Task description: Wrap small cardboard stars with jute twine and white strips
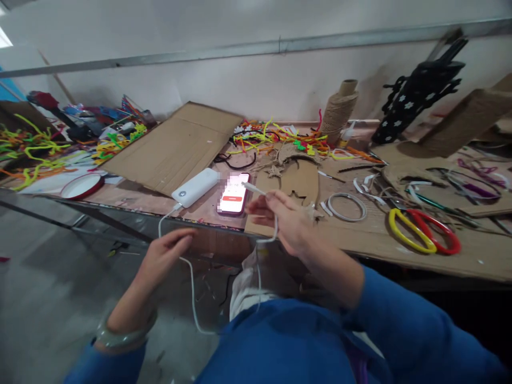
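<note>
- The surface (pixel 360 234), a long bench along the wall, carries craft clutter; the phone (pixel 234 193) lying near its front edge serves as the landmark here.
- A flat cardboard sheet (pixel 176 146) lies behind and to the left of the phone; a spool of twine (pixel 339 113) stands well behind and to its right.
- Pipe cleaners (pixel 280 140) sprawl just behind the phone, and scissors with yellow and red handles (pixel 424 234) lie well to its right.
- The white power bank (pixel 196 186) rests just left of the phone, nearly touching it; a white cable (pixel 188 266) runs from its near end, drops below the surface edge and loops up again.
- The right hand (pixel 286 221) hovers just right of the phone, its grip closed on the cable's free end, the plug (pixel 250 186) pointing toward the phone's right side.
- The left hand (pixel 166 253) sits below and left of the phone, fingers loosely curled about the hanging cable; whether they actually pinch it I cannot tell.
- Judging from this, the step in hand is connecting the phone to the power bank. The next move likely calls for finding the phone's port and aligning the plug squarely.
</note>
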### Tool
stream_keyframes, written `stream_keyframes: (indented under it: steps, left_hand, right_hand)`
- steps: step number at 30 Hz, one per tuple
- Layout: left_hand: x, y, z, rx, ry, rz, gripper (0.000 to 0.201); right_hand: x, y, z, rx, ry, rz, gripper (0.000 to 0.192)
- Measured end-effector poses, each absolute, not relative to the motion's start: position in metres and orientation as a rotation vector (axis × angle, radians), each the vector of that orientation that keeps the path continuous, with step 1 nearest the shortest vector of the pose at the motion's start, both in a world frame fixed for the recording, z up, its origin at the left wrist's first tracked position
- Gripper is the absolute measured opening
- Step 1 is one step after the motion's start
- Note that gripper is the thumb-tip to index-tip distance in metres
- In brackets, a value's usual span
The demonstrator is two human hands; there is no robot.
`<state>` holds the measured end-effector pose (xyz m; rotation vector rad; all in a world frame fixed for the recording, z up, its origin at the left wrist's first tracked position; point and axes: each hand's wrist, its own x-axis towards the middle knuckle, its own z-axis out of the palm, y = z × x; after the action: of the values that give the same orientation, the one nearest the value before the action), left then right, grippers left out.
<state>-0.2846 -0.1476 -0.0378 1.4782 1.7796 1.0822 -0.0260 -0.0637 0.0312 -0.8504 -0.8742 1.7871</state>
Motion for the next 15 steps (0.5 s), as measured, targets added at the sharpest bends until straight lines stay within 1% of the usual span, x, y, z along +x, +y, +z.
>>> stream_keyframes:
  steps: [2,3,5,9,13,15]
  left_hand:
    - [-0.262,-0.121,-0.027,1.23,1.61,1.457,0.046]
    - [-0.251,-0.107,-0.024,1.148,1.52,1.494,0.049]
    - [-0.233,-0.081,-0.021,1.001,1.434,1.49,0.047]
    - [-0.219,-0.047,-0.017,0.851,1.252,1.482,0.035]
    - [-0.227,-0.041,-0.009,0.742,1.364,1.452,0.028]
    - [-0.229,-0.049,-0.004,0.834,1.386,1.408,0.028]
  right_hand:
    - [-0.047,-0.062,0.016,-0.882,-0.748,1.755,0.022]
    - [-0.055,-0.059,0.011,-0.894,-0.73,1.743,0.023]
    - [-0.068,-0.051,0.003,-0.912,-0.718,1.728,0.02]
    - [-0.084,-0.035,-0.009,-0.939,-0.693,1.705,0.011]
    - [-0.088,-0.026,-0.014,-0.955,-0.65,1.717,0.004]
    - [-0.084,-0.025,-0.012,-0.95,-0.626,1.724,0.003]
